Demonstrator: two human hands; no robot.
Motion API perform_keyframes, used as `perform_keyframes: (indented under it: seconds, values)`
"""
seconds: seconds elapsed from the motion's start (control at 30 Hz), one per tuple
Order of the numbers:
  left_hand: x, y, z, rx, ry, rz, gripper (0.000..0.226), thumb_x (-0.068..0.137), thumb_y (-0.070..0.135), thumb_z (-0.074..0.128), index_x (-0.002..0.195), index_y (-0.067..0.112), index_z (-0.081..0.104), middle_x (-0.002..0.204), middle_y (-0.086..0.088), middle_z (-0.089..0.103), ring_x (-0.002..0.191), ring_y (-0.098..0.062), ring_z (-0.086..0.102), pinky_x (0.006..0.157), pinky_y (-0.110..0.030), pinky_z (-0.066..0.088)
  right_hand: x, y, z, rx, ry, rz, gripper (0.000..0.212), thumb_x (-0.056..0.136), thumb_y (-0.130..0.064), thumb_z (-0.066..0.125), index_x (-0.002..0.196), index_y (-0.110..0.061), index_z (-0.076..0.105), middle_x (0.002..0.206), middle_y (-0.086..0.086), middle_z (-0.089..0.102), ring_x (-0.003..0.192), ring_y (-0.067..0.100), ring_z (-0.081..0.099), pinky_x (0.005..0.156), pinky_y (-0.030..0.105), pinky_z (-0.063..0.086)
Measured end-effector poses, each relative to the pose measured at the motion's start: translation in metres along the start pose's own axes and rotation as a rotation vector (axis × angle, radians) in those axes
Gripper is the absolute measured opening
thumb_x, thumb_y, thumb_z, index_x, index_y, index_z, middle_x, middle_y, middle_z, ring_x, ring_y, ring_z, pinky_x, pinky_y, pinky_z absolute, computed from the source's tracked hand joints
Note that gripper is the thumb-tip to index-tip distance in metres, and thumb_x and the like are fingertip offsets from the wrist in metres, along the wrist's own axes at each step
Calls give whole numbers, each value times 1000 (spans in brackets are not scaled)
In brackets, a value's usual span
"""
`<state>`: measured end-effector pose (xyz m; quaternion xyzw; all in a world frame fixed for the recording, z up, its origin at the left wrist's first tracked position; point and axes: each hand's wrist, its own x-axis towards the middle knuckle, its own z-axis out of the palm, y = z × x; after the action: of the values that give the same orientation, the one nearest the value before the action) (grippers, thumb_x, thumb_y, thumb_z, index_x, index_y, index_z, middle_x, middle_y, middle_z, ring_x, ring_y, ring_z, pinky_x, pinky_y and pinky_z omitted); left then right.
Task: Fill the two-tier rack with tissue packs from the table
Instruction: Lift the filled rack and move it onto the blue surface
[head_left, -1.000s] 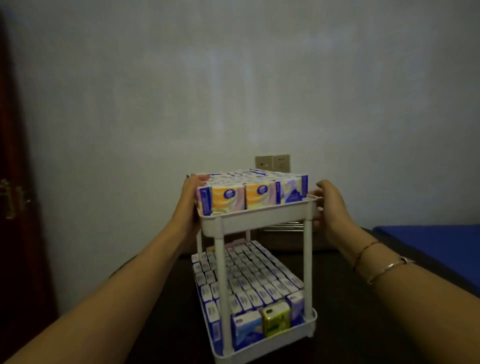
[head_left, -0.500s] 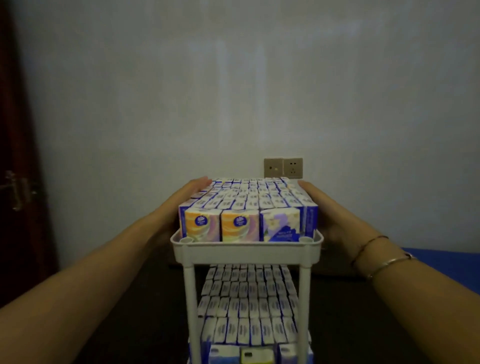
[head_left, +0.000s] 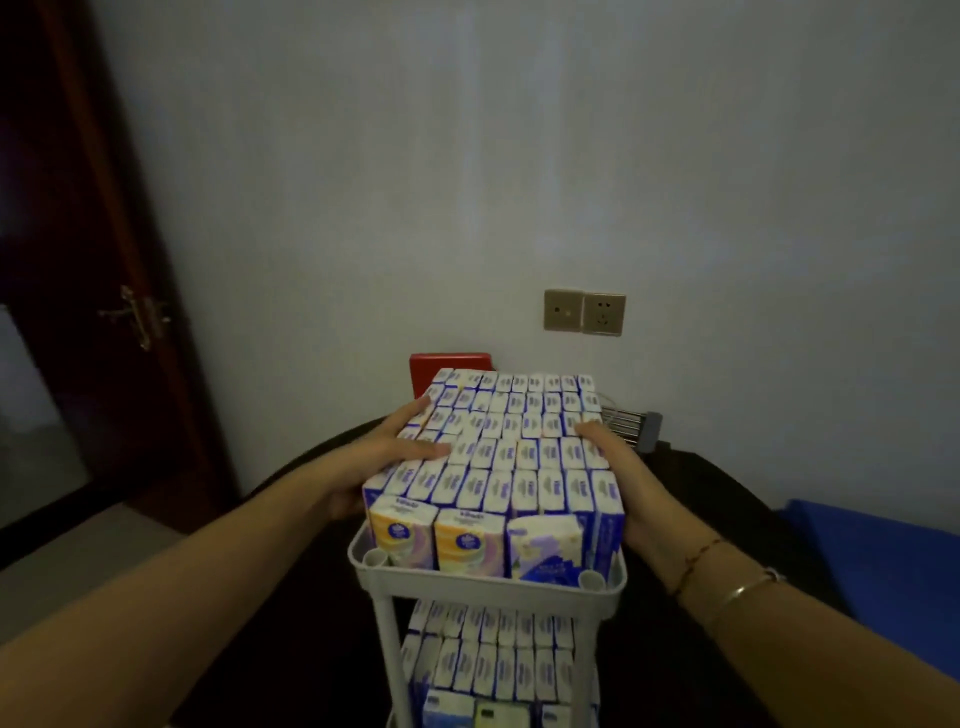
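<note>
A white two-tier plastic rack (head_left: 488, 579) stands on a dark table right in front of me. Its upper tier is packed with several rows of upright blue-and-white tissue packs (head_left: 511, 447), with three colourful packs facing me at the front. The lower tier (head_left: 493, 660) is also full of packs. My left hand (head_left: 387, 449) lies flat against the left side of the upper block, fingers spread over its top edge. My right hand (head_left: 610, 457) presses on the right side, fingers on the packs' tops. Neither hand grips a single pack.
A red box (head_left: 451, 364) stands behind the rack against the wall. A metal wire rack (head_left: 631, 423) sits at the back right. A blue surface (head_left: 878, 561) lies to the right, a dark wooden door (head_left: 104, 291) to the left, wall sockets (head_left: 584, 312) above.
My view has tilted down over the rack's top. Both hands have come from the rack's sides up onto the edges of the upper block of packs.
</note>
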<state>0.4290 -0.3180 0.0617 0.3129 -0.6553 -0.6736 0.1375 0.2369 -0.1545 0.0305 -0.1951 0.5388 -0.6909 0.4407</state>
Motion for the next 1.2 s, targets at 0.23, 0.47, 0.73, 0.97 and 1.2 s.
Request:
perform_keyframes:
  seconds: [0.23, 0.47, 0.73, 0.97, 1.2]
  values:
    - [-37, 18, 116, -98, -81, -39, 97, 69, 13, 78, 144, 44, 25, 120, -8, 58, 90, -29, 71, 68, -40, 58, -88, -50, -93, -6, 93, -5, 34, 93, -27, 52, 122, -9, 55, 82, 10, 74, 67, 21, 72, 54, 32, 58]
    - [-24, 35, 218, -102, -212, 9, 91, 76, 7, 74, 145, 43, 26, 128, -7, 54, 91, -29, 70, 62, -37, 59, -136, -88, -179, -57, 310, -76, 14, 98, -21, 44, 96, -12, 55, 55, 3, 69, 44, 13, 65, 37, 23, 50]
    - [62, 92, 309, -113, -335, 78, 89, 78, 5, 72, 146, 36, 25, 135, -6, 51, 98, -27, 67, 65, -36, 60, -123, -172, -260, -110, 529, -108, 21, 98, -19, 43, 81, -11, 54, 44, 1, 63, 35, 10, 60, 31, 20, 44]
    - [126, 123, 404, -91, -437, 52, 91, 79, 4, 71, 148, 35, 20, 134, -5, 53, 97, -25, 66, 62, -35, 60, -114, -220, -339, -106, 640, -90, 24, 99, -18, 40, 78, -11, 51, 42, 2, 62, 33, 10, 58, 30, 19, 44]
    - [144, 106, 504, -163, -396, 14, 91, 77, 5, 73, 148, 34, 23, 121, 2, 59, 101, -26, 67, 77, -42, 58, -125, -240, -436, -156, 588, -65, 19, 98, -19, 43, 83, -11, 52, 44, 1, 64, 35, 10, 60, 32, 19, 45]
